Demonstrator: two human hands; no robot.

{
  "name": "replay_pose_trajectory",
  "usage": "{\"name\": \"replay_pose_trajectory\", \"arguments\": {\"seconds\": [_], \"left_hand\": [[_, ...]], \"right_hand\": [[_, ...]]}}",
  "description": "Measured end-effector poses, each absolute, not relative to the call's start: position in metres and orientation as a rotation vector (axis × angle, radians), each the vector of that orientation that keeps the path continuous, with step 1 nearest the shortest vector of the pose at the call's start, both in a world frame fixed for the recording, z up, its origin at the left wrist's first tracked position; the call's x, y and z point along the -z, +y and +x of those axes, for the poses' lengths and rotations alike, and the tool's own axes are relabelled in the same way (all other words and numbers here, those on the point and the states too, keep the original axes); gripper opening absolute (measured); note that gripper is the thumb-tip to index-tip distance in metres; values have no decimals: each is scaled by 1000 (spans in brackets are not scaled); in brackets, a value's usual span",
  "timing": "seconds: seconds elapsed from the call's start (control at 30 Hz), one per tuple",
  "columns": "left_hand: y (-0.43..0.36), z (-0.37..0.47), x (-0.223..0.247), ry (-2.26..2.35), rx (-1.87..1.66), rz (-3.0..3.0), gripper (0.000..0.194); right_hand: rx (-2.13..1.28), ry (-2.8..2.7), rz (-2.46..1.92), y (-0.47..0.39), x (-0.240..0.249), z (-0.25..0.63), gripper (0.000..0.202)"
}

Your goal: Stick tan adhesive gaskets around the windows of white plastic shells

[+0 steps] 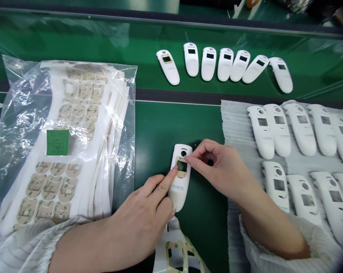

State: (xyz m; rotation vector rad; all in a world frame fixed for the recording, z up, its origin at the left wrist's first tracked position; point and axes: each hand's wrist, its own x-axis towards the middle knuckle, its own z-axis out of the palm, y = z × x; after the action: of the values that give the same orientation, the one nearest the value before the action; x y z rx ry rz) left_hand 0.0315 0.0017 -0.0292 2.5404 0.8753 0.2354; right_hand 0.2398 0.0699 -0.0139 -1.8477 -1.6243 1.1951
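Note:
A white plastic casing (178, 197), shaped like a handheld thermometer, lies face up on the green mat. Around its dark display window sits a tan adhesive sticker (182, 174). My left hand (145, 216) steadies the casing, its index fingertip pressed at the sticker's left edge and its thumb by the lower end. At the sticker's upper right corner, my right hand (216, 163) pinches with thumb and index finger; whatever is between the fingertips is too small to make out clearly. Below the casing lies a partly used sticker sheet (165, 250), partly hidden by my left hand.
On the left, a clear plastic bag (126, 125) holds stacked sticker sheets (87, 167), with a green square piece (57, 142) on top. Several white casings (208, 68) line the raised back ledge. More casings (302, 129) rest on white foam sheeting (236, 132) at right.

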Motion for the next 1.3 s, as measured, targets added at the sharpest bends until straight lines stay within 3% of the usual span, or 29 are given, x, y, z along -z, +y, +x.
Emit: {"name": "replay_pose_trajectory", "arguments": {"seconds": [0.83,1.3], "left_hand": [[7,34,16,848,-196,2802,11],[3,39,22,943,-166,2858,8]], "right_hand": [[-1003,-1822,-1681,72,29,246,34],[-653,-2121,-1769,74,39,225,30]]}}
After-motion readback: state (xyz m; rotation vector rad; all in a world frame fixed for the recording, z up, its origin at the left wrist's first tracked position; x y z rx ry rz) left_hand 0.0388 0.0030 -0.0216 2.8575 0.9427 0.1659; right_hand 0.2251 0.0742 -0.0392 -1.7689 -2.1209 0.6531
